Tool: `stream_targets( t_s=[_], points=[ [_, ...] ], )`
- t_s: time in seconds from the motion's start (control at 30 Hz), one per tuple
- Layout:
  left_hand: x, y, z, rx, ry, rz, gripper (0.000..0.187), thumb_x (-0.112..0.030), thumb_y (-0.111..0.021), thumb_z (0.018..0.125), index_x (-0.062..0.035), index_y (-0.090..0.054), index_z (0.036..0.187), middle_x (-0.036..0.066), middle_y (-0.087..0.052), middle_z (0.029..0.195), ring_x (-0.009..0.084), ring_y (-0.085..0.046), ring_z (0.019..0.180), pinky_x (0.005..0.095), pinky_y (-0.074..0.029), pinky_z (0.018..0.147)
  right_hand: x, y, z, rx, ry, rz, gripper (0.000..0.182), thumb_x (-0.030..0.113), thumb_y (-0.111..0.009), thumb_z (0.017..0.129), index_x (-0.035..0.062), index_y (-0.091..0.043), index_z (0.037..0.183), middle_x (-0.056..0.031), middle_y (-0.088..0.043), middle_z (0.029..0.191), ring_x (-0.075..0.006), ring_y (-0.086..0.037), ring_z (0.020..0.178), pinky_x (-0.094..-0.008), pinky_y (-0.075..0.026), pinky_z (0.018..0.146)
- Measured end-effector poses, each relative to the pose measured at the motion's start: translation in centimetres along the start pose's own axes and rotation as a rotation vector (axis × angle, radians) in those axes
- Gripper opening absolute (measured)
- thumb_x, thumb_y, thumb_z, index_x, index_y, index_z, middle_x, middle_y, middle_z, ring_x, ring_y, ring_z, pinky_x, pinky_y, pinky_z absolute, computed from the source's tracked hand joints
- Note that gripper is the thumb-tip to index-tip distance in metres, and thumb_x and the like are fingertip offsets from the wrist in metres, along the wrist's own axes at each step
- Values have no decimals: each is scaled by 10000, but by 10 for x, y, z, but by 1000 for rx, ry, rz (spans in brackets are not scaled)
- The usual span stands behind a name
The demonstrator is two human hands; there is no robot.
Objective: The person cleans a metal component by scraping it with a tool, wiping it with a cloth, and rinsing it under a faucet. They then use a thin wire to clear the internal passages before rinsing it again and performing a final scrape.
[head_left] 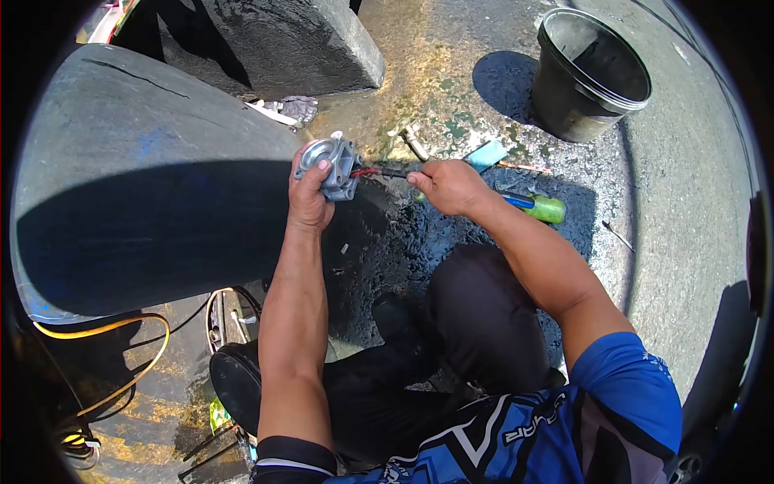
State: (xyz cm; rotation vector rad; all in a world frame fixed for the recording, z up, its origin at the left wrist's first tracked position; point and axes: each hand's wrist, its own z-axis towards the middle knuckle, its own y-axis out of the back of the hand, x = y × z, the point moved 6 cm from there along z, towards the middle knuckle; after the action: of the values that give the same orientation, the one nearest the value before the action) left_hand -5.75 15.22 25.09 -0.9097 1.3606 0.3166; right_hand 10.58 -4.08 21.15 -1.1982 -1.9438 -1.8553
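My left hand (312, 187) is wrapped round a silver metal housing (340, 168), its thumb pressed on the round face. In my right hand (445, 185) is a thin dark tool (389, 172) with a red part toward its tip, which reaches the right side of the housing. Whether the tip touches the metal or enters it, I cannot tell. The fingers of my right hand are closed round the tool's rear end.
A large dark cylinder (161, 137) lies at the left, with a concrete block (282, 48) behind it. A black bucket (576, 97) stands at the upper right. On the wet ground are a green bottle-like item (547, 210), a metal fitting (415, 142) and a yellow hose (165, 343).
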Motion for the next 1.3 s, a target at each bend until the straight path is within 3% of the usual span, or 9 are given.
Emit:
stream_targets(
  t_s=[0.1, 0.3, 0.47, 0.5, 0.7, 0.87, 1.0, 1.1, 1.3],
  points=[
    [-18, -3, 3, 25, -21, -47, 494, -158, -693, 833, -43, -514, 1278, 101, -638, 1136, 233, -648, 1051, 388, -544, 936, -35, -12, 11, 17, -66, -59, 517, 495, -501, 990, 19, -692, 927, -250, -684, 901, -440, -654, 911, -512, -509, 837],
    [1, -3, -1, 50, -1, -2, 534, -230, -660, 844, -55, -511, 1325, 122, -627, 1222, 280, -609, 1157, 449, -485, 1029, -13, -9, 6, -19, -37, 58, 519, 490, -500, 994, 14, -688, 912, -249, -682, 898, -442, -656, 893, -518, -507, 823],
    [-7, 7, 2, 32, -5, -21, 546, -221, -678, 834, -53, -503, 1323, 121, -616, 1222, 270, -617, 1130, 429, -495, 1010, -19, 11, -7, 28, -76, 51, 515, 478, -480, 1003, 11, -679, 913, -247, -678, 860, -449, -655, 885, -523, -509, 818],
    [-3, 7, 2, 31, 5, -38, 556, -205, -690, 825, -43, -500, 1322, 117, -620, 1199, 261, -624, 1112, 417, -504, 1000, -7, 12, -9, -32, 23, 34, 506, 475, -485, 1000, 17, -690, 929, -240, -688, 872, -444, -659, 880, -527, -512, 813],
    [-20, -3, -3, 80, -15, -35, 556, -182, -695, 808, -33, -502, 1308, 110, -624, 1171, 238, -632, 1083, 393, -507, 989, -37, -1, -3, -42, -64, 22, 495, 469, -495, 997, 27, -697, 901, -232, -686, 836, -441, -663, 858, -538, -511, 791],
    [-3, -14, -7, 90, 34, -70, 557, -190, -696, 800, -37, -507, 1302, 118, -633, 1166, 249, -638, 1081, 413, -510, 995, -7, 0, 0, -103, -18, 87, 490, 451, -511, 995, 21, -700, 859, -234, -685, 839, -437, -663, 855, -524, -512, 782],
    [-21, -4, 1, 132, 13, -68, 550, -203, -692, 798, -34, -520, 1293, 125, -637, 1184, 259, -637, 1099, 413, -501, 1009, -43, -4, -10, -76, -74, 83, 481, 445, -520, 989, 14, -693, 862, -246, -677, 830, -453, -657, 842, -525, -514, 777],
    [2, -6, 2, 104, 26, -37, 549, -232, -678, 805, -33, -523, 1292, 126, -635, 1187, 261, -632, 1115, 417, -500, 1011, -10, -1, -5, -107, -15, 99, 490, 448, -518, 989, 11, -694, 852, -249, -676, 832, -452, -656, 852, -532, -510, 784],
    [-13, -11, 2, 123, 22, -69, 550, -238, -684, 797, -31, -526, 1281, 121, -631, 1186, 251, -633, 1102, 407, -501, 1005, -21, 7, -17, -69, -34, 144, 476, 451, -519, 987, 19, -692, 889, -247, -679, 850, -455, -652, 861, -525, -513, 787]
  ],
)
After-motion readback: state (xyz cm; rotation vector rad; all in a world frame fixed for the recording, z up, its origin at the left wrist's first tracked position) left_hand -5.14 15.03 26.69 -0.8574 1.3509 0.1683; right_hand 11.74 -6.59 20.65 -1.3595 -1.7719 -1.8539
